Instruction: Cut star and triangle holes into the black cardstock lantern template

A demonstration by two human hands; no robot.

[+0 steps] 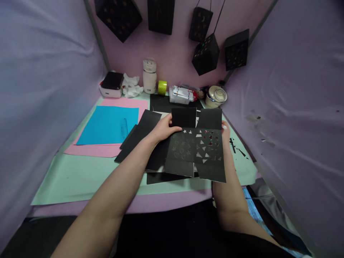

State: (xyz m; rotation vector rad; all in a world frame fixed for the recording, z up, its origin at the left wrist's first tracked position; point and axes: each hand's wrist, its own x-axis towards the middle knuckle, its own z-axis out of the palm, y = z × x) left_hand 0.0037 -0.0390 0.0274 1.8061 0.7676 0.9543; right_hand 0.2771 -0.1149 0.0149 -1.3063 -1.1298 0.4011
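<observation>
No legible text, brand or number from my end. Small dark mark low on the white bottle (149, 77): too small for me to read. Clear ruler (124, 129): markings, can't make out digits. White packets (181, 94): tiny coloured marks, unreadable. Black card (179, 168): I get star and heart outlines plus cut-out shapes, no readable characters.

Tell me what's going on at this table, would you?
Someone is handling a black sheet with small shapes in it. Their left hand grips it near the upper left, while their right hand is at its right edge, partly hidden. Triangular openings show on one part; hearts and stars are outlined on another, with two stars already cut out. Black boxes with small patterns hang behind, and blue paper lies to the left.
</observation>
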